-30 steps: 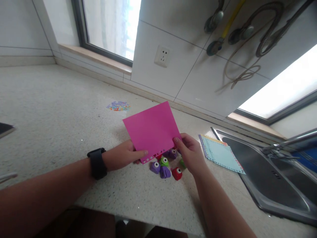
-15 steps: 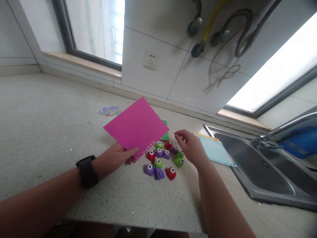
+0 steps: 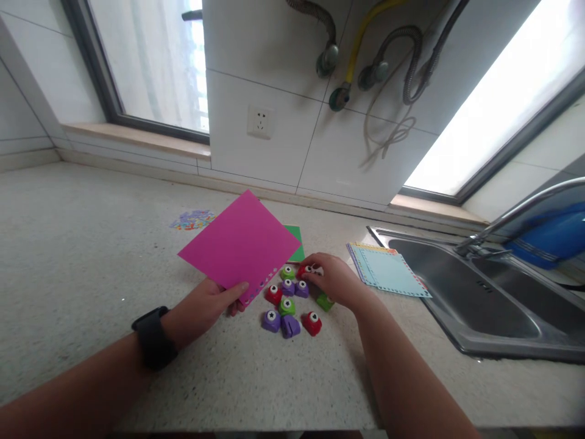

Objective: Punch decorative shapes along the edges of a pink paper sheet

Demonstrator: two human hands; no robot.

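Observation:
My left hand (image 3: 214, 299) pinches a bright pink sheet of paper (image 3: 240, 241) near its lower corner, thumb on top. Small cut-out shapes run along the sheet's lower right edge. At the far end of a cluster of small paper punches, my right hand (image 3: 331, 277) has thumb and fingers around a red paper punch (image 3: 303, 270), still at counter level. Close by are a green punch (image 3: 287, 272), purple punches (image 3: 271, 321) and another red punch (image 3: 312, 322). One purple punch (image 3: 290, 327) lies turned over. My right hand partly hides the punches beneath it.
Green paper (image 3: 294, 241) lies partly behind the pink sheet. Punched pale blue sheets (image 3: 393, 271) are stacked beside the steel sink (image 3: 448, 305). Tiny coloured paper bits (image 3: 192, 219) form a pile at the back left. A wall socket (image 3: 260, 122) and hoses are above.
My right hand has moved down and left onto the red punch at the back of the cluster. My left hand keeps holding the pink sheet. The camera view has shifted slightly.

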